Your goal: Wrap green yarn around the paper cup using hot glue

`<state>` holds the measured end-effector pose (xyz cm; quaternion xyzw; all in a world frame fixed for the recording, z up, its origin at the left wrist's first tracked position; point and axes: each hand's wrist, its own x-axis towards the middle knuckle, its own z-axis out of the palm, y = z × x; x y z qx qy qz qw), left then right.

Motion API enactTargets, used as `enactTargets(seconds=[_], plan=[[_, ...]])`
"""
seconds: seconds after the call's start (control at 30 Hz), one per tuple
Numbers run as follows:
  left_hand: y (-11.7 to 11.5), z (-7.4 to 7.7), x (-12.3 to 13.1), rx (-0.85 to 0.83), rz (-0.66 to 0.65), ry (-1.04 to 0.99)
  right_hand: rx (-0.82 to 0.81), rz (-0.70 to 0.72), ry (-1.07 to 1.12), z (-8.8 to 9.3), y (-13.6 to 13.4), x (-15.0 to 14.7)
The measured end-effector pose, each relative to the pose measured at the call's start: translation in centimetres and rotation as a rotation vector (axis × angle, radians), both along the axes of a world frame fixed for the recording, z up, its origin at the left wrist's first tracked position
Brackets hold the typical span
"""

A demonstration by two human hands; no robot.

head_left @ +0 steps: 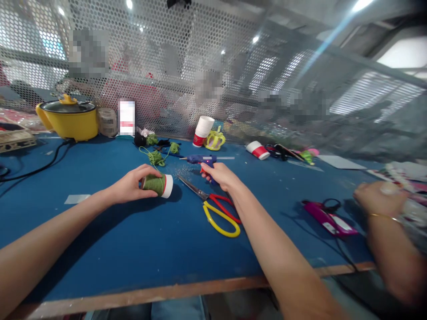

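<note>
Yellow pot point(75, 124) is standing beside clear jar point(107, 123), purple device point(327, 218) is lying at right, perforated panel point(150, 53) is rising behind

The wide table point(133, 244) has a blue top, and its near edge point(150, 295) is brown. On the far side stands a grey metal screen point(173, 53) with many small round holes. White lights point(129, 4) shine high up. At the far right is a bright white area point(403, 55); whether it is a window, I cannot tell.
</note>
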<state>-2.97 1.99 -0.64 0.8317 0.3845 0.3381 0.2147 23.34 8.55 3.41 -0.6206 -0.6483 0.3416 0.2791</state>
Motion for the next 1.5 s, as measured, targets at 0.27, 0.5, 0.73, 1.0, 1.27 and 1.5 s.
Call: enactTargets(seconds=[0.27, 0.5, 0.73, 1.0, 1.27, 1.5], plan=[[0.1, -0.1, -0.2, 0.028, -0.020, 0.002, 0.055, -0.160, -0.341, -2.6, 2.3, 0.4], [-0.7, 0.6, 0.7, 0.171, -0.078, 0.067, 0.244, 0.127, -0.380, 0.2, -0.8, -2.8], [-1.6, 1.4, 1.6, 0.205, -0.113, 0.086, -0.039, 0.413, 0.059, 0.0, -2.5, -5.8], [-2.5, 2.1, 2.4, 0.259, -0.144, 0.137, -0.470, 0.515, 0.673, -1.2, -2.8, -5.6], [-2.8, 2.6, 2.7, 0.260, -0.117, 0.166, -0.356, 0.367, 0.773, -1.0, -3.5, -5.7], [-1.9, 1.6, 2.1, 0.015, -0.097, -0.015, -0.070, 0.300, 0.779, -0.7, -2.6, -4.9]])
